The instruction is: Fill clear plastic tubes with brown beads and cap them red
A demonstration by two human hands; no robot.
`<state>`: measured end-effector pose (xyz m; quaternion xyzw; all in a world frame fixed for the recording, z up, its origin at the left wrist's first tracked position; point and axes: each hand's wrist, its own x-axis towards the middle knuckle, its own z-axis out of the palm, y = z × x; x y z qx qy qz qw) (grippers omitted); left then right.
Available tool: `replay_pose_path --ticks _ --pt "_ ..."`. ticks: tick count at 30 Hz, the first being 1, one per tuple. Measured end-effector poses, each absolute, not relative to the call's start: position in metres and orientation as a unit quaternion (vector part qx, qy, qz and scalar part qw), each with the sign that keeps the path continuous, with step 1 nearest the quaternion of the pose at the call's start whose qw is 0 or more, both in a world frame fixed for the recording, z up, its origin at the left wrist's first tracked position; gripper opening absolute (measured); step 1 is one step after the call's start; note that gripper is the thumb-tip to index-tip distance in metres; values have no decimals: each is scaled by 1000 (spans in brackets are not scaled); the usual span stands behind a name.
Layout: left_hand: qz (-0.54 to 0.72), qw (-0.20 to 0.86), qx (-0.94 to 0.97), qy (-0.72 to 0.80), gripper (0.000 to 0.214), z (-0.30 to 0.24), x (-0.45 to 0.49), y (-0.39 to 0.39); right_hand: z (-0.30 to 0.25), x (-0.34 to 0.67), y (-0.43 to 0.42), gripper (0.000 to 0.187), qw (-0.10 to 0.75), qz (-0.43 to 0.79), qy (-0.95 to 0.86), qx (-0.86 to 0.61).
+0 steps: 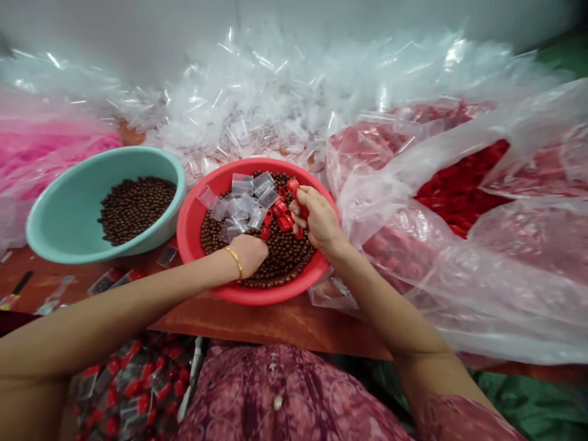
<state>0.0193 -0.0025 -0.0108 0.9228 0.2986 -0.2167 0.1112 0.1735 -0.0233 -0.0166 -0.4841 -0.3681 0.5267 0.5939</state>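
Observation:
A red basin [257,296] holds many small brown balls [287,260], a heap of clear plastic boxes [243,205] and several loose red caps [281,215]. Over the right side of the basin, my right hand [319,220] is closed on a red cap [293,186], held between thumb and fingers; more red shows inside the palm. My left hand [250,255], with a gold bracelet at the wrist, is curled down against the brown balls at the basin's near side. Its fingertips are hidden, so what it holds cannot be made out.
A teal basin [68,196] with more brown balls stands left. Clear boxes [275,110] pile up behind. On the right lie plastic bags [404,245] of red caps. Below the table [257,321] edge, filled red-capped boxes [138,386] are heaped. Tools [55,297] lie left.

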Motion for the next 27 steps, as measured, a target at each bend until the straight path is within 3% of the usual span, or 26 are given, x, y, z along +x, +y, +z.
replay_pose_path --ticks 9,14,16,22,27 --pt "-41 322 880 347 13 -46 65 20 -19 176 -22 34 616 490 -361 -499" --pt "113 622 710 310 19 -39 44 34 -19 178 -23 36 637 447 -360 -515" --pt "164 684 644 300 24 -33 30 34 -19 178 -23 37 639 434 -371 -515" --pt "221 809 470 276 39 -17 5 20 -20 174 -25 39 606 462 -397 -512" --pt "231 825 444 262 41 -15 6 17 -20 166 -29 42 575 488 -428 -498"
